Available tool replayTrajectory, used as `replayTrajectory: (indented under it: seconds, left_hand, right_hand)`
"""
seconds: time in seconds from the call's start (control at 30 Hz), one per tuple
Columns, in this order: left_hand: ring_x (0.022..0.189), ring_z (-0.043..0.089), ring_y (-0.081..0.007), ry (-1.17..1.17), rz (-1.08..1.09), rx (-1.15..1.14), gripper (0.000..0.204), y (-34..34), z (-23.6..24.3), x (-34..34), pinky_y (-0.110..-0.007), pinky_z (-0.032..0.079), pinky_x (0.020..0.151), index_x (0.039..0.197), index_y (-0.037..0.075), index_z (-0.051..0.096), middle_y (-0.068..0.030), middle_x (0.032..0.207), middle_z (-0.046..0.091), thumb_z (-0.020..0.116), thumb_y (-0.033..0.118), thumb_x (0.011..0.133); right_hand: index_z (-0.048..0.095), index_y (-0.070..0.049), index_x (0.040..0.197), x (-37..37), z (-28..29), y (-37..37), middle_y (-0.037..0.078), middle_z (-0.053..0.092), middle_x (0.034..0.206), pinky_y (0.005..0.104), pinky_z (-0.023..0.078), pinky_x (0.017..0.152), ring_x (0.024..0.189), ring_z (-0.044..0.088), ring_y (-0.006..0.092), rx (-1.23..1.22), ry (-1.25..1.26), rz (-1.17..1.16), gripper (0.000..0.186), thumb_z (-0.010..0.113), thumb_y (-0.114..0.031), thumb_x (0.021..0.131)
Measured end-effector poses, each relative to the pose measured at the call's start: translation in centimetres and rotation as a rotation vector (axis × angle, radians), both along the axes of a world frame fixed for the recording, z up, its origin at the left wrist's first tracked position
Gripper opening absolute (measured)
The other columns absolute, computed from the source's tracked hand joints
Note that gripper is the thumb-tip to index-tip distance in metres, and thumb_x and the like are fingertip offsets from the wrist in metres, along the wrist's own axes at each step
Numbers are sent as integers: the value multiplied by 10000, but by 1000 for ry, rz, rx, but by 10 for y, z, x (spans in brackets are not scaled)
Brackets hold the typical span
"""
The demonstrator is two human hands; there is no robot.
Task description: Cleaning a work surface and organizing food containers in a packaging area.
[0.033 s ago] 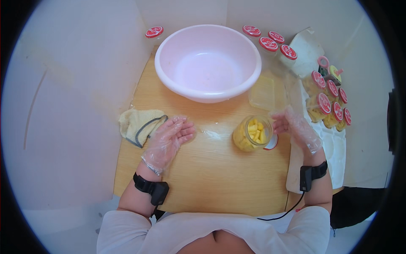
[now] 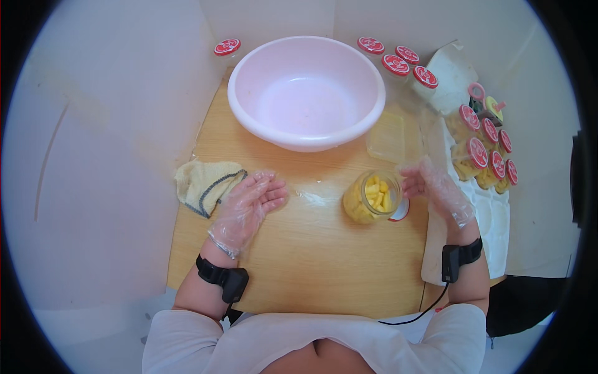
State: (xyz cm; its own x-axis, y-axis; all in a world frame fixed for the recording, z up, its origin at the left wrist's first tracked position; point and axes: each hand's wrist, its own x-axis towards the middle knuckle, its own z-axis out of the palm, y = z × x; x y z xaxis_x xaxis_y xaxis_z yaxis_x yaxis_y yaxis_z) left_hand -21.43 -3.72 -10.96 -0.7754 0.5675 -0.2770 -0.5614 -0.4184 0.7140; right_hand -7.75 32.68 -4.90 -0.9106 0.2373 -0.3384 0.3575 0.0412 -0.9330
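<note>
1. clear thin plastic gloves cover both hands. the left hand [image 2: 249, 209] lies flat and open on the wooden table [image 2: 299, 262], palm down, fingers pointing up and to the right. it holds nothing.
2. the right hand [image 2: 436, 190] is just beside the glass jar [image 2: 372, 197], on the jar's right side. its fingers are loosely bent toward the jar. from this view i cannot tell for sure if they touch the glass or only come very close.
3. the glass jar stands upright on the table with no lid on. it is full of yellow fruit pieces [image 2: 377, 193]. its long way runs up and down, with the open mouth toward the camera.
4. the jar is between the two hands, but much nearer the right one. the left hand is well apart from it, with bare table in between.
5. a red and white lid [image 2: 400, 212] peeks out from under the jar's lower right side, close to the right hand.
6. a yellow cloth [image 2: 205, 184] with a dark edge lies just beside the left hand, on its left.
7. a clear plastic tub [image 2: 386, 138] sits past the jar, near the big pink bowl [image 2: 305, 90]. the bowl looks empty.
8. more jars with red lids [image 2: 479, 153] stand in a bunch on the white tray [image 2: 492, 218] to the far right. other red lids [image 2: 397, 62] line up behind the bowl.
</note>
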Motion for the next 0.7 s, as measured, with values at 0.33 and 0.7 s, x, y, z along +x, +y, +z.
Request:
replayTrajectory:
  seconds: [0.33, 0.7]
  left_hand:
    - [1009, 645, -277, -41, 9, -7, 212, -1, -1, 0, -406, 530, 919, 1153, -14, 559, -177, 1080, 644, 507, 126, 1002]
    - [1009, 647, -287, -59, 10, 9, 219, 0, -3, 0, -422, 536, 912, 1151, -18, 560, -184, 1079, 646, 520, 131, 996]
  right_hand:
    - [626, 27, 1171, 1, 3, -1, 121, 670, 957, 330, 531, 834, 874, 651, 200, 1, 5, 51, 567, 435, -485, 1019]
    - [634, 21, 1162, 4, -1, 2, 100, 657, 959, 327, 521, 837, 896, 636, 193, -58, 6, 13, 541, 458, -469, 1017]
